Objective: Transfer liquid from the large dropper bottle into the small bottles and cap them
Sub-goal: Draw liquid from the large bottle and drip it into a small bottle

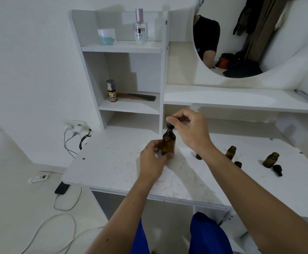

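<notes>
Fingers of the left hand [152, 158] are curling round the lower body of the large amber dropper bottle [168, 143], which is standing upright on the white table [113, 162] near the middle of its surface, well back from the front edge. Above it, the right hand [190, 129] is pinching the black dropper cap [169, 125] between thumb and forefinger at the bottle's neck, the other fingers lying loosely bent behind; whether the cap is seated on the neck or just lifted off cannot be told. Toward the right edge of the table, two small amber bottles are standing uncapped: one [230, 152] just beyond the right forearm, the other [270, 160] further right. A third small dark bottle [198, 156] is showing only partly behind the right wrist. A small black cap [238, 164] is sitting near the nearer bottle, and a black dropper cap [277, 170] is lying on its side beside the farther one. On the shelf unit [120, 48] at the back left corner, a perfume bottle [140, 28], a white jar [106, 36], a spray can [111, 90] and a comb [138, 97] are resting.
</notes>
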### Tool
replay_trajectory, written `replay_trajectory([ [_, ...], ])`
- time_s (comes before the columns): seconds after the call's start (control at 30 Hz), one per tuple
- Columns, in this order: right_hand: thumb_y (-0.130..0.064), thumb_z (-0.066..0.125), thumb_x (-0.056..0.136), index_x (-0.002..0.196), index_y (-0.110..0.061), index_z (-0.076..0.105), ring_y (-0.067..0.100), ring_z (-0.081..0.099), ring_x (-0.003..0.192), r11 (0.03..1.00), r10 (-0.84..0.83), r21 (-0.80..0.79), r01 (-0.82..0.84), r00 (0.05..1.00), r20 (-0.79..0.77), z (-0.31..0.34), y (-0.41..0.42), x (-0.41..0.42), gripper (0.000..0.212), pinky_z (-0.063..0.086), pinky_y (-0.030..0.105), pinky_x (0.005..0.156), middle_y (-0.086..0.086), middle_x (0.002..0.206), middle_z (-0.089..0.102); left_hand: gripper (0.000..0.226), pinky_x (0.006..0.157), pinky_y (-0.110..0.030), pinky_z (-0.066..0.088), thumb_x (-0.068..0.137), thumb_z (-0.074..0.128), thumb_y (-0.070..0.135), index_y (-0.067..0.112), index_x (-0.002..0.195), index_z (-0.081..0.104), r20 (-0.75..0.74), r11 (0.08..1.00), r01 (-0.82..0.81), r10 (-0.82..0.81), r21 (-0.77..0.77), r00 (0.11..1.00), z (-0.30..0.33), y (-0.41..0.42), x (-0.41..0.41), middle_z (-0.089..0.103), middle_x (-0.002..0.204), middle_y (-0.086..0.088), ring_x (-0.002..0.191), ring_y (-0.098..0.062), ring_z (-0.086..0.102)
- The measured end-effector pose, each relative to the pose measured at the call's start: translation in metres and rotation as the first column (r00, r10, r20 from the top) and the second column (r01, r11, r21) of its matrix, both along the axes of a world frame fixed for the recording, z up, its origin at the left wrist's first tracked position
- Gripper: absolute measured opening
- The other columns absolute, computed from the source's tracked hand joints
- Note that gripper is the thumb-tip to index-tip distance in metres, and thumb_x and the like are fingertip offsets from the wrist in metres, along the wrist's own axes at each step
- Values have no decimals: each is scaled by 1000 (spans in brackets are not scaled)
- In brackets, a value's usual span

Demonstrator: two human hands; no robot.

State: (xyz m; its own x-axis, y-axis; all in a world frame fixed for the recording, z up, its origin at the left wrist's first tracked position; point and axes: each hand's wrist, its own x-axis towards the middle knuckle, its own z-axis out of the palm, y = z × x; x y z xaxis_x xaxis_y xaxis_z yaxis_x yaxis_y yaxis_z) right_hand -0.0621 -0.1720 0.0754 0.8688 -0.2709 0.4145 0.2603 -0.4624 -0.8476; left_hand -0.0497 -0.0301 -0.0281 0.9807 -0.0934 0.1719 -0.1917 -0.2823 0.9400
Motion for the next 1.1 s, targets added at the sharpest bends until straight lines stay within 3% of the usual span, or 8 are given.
replay_trajectory([
  [0.17, -16, 83, 92, 84, -9, 76, 14, 78, 77, 1000, -4, 15, 4, 1000, -2, 0, -1, 0, 12, 65, 32, 80, 0, 78, 80, 54, 98, -20, 52, 80, 89, 19, 19, 128, 64, 5, 1000, -1, 1, 0, 1000, -1, 0, 0, 70, 121, 7, 109, -9, 64],
  [0.37, -18, 83, 92, 87, -12, 77, 14, 78, 80, 999, -7, 48, 8, 1000, -15, 0, 0, -1, 10, 66, 34, 83, -1, 80, 80, 54, 100, -24, 53, 80, 89, 19, 19, 128, 64, 8, 1000, -3, 3, 2, 1000, -1, -1, 2, 70, 121, 7, 109, -10, 63],
  [0.6, -23, 86, 89, 95, -12, 78, 6, 76, 81, 996, 5, 93, -5, 1000, 5, 5, 2, -6, 14, 62, 23, 82, -3, 88, 79, 55, 87, -9, 48, 79, 89, 19, 18, 128, 64, 0, 1000, -4, 4, 7, 1000, -1, -1, 2, 68, 117, 11, 105, -8, 63],
  [0.77, -15, 82, 93, 100, -7, 77, 0, 75, 79, 991, 20, 130, -31, 996, 82, 18, 3, -11, 11, 58, 15, 79, -5, 88, 78, 55, 96, -21, 51, 79, 89, 18, 17, 128, 64, 5, 1000, -2, 2, 14, 1000, 0, -2, 1, 69, 118, 8, 108, -12, 64],
  [0.9, -16, 79, 96, 103, -9, 77, 6, 77, 84, 988, -1, 152, -18, 992, 127, 25, 2, -15, 10, 59, 18, 82, -5, 92, 79, 56, 101, -29, 54, 80, 89, 19, 16, 130, 63, 8, 1000, -4, 3, 28, 1000, 1, -2, -1, 70, 122, 5, 110, -13, 64],
  [1.1, -12, 76, 97, 106, -6, 75, 1, 76, 86, 980, -59, 199, 16, 975, 215, 32, -7, -21, 10, 57, 15, 82, -3, 96, 77, 57, 105, -32, 53, 82, 87, 18, 17, 133, 59, 18, 1000, -2, 1, 28, 1000, 3, -1, -6, 68, 124, 5, 112, -13, 63],
])
